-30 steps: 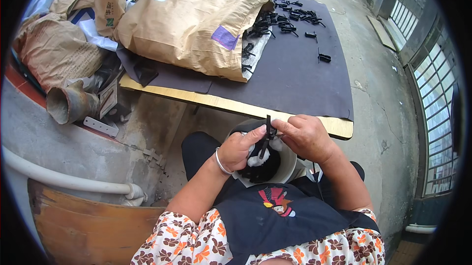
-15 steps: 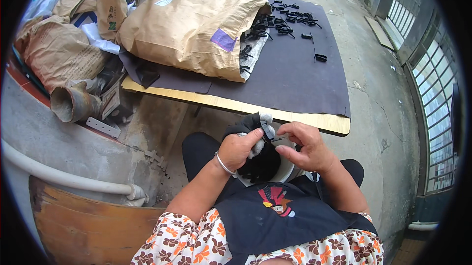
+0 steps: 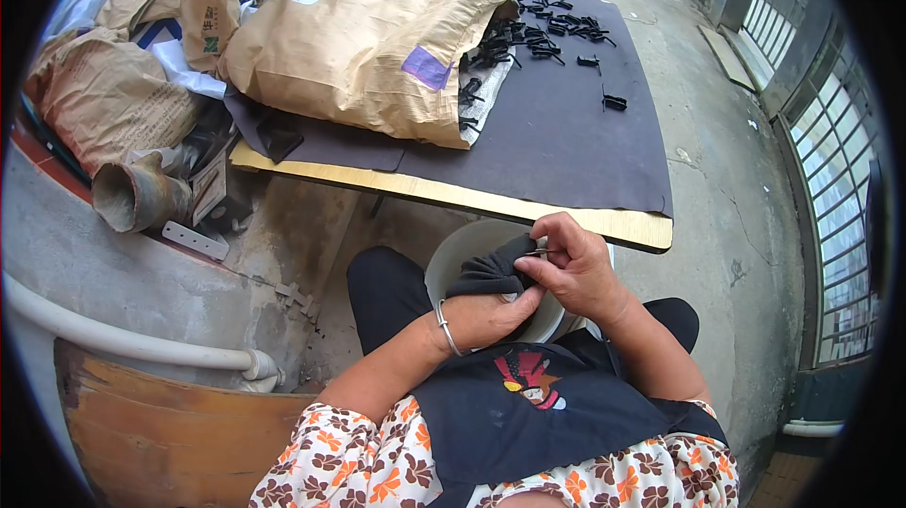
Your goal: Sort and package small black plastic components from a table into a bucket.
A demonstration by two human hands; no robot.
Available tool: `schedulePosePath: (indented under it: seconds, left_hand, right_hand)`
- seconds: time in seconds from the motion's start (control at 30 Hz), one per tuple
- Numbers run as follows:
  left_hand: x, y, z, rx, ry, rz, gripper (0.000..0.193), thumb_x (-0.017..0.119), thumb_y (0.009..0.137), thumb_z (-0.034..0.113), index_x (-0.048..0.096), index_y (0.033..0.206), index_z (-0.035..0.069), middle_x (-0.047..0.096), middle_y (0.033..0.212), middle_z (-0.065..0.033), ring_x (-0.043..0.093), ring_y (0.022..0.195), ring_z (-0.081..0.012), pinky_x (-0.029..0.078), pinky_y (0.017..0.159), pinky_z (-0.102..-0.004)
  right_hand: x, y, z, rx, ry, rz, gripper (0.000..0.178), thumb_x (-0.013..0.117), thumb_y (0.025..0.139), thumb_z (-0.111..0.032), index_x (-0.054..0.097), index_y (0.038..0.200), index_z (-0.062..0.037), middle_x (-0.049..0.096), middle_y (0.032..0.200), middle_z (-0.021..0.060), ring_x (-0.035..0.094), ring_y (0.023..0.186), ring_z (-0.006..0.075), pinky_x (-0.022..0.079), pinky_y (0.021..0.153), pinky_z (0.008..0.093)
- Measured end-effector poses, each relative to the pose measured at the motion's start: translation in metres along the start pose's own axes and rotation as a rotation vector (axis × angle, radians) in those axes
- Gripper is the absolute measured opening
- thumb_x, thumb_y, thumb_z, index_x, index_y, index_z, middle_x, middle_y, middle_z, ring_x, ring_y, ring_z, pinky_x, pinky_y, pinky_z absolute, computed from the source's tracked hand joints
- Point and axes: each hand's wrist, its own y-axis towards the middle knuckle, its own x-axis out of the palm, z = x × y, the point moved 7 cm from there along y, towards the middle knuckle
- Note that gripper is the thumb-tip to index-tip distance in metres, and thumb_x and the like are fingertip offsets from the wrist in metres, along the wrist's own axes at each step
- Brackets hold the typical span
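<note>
A black cloth piece is held over the white bucket between my knees; its exact kind is unclear. My left hand is closed on the cloth from below, a silvery bangle on its wrist. At the cloth's upper right edge, my right hand pinches a thin, metallic-looking tool between thumb and forefinger. Most of that tool is hidden by the fingers. The two hands nearly touch, and the cloth covers much of the bucket's inside.
Ahead stands a table with a dark cover and pale wooden edge. A large brown paper sack lies on it, with several black plastic clips spilling out. Left are a rusty pipe piece and a white pipe.
The cloth has been turned: its fluffy pale side showed before, and its smooth black side shows now. My left hand has shifted lower and right; my right hand has closed at the cloth's edge.
</note>
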Motion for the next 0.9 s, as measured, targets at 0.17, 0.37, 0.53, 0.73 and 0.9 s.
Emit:
schedulePosePath:
  seconds: [0.17, 0.37, 0.53, 0.73, 0.9]
  left_hand:
    - [-0.024, -0.002, 0.01, -0.008, 0.088, 0.235, 0.026, 0.05, 0.082, 0.012, 0.053, 0.105, -0.001, 0.059, 0.09, -0.0131, 0.058, 0.082, -0.0243, 0.045, 0.077, -0.033]
    - [-0.037, -0.007, 0.006, -0.06, 0.024, 0.322, 0.032, 0.054, 0.079, 0.003, 0.052, 0.11, -0.003, 0.055, 0.075, -0.0013, 0.049, 0.068, -0.0078, 0.043, 0.065, -0.0224]
    - [-0.036, -0.008, 0.007, 0.012, 0.01, 0.323, 0.033, 0.052, 0.08, 0.002, 0.051, 0.112, -0.005, 0.055, 0.081, -0.0034, 0.05, 0.073, -0.0088, 0.043, 0.071, -0.0236]
    - [-0.032, -0.009, -0.002, 0.141, 0.203, 0.344, 0.032, 0.051, 0.08, 0.003, 0.051, 0.111, -0.005, 0.06, 0.091, -0.0113, 0.057, 0.081, -0.0193, 0.045, 0.077, -0.0308]
    - [-0.03, -0.011, 0.023, 0.237, 0.446, 0.403, 0.033, 0.05, 0.078, 0.002, 0.053, 0.11, -0.004, 0.061, 0.101, -0.0169, 0.06, 0.091, -0.0279, 0.046, 0.083, -0.0349]
  right_hand:
    - [-0.009, -0.002, 0.0, 0.006, 0.098, -0.035, 0.014, 0.061, 0.083, -0.012, 0.053, 0.089, -0.0024, 0.044, 0.059, 0.0026, 0.039, 0.052, 0.0098, 0.035, 0.049, 0.0254]
    - [0.005, -0.003, -0.008, -0.056, -0.034, -0.185, 0.019, 0.054, 0.09, -0.017, 0.055, 0.081, -0.0002, 0.048, 0.063, 0.0103, 0.044, 0.055, 0.0184, 0.039, 0.052, 0.0301]
    - [0.008, 0.0, -0.011, -0.017, -0.049, -0.224, 0.018, 0.055, 0.088, -0.016, 0.054, 0.077, -0.0005, 0.052, 0.064, 0.0159, 0.052, 0.057, 0.0306, 0.041, 0.053, 0.0355]
    - [0.013, 0.006, -0.01, 0.0, -0.104, -0.229, 0.023, 0.054, 0.088, -0.017, 0.052, 0.072, -0.0003, 0.051, 0.062, 0.0173, 0.05, 0.055, 0.0339, 0.041, 0.051, 0.0363]
    - [0.022, -0.001, -0.003, -0.038, -0.063, -0.122, 0.024, 0.051, 0.091, -0.018, 0.052, 0.074, -0.0009, 0.044, 0.056, 0.0136, 0.04, 0.048, 0.0238, 0.037, 0.048, 0.0329]
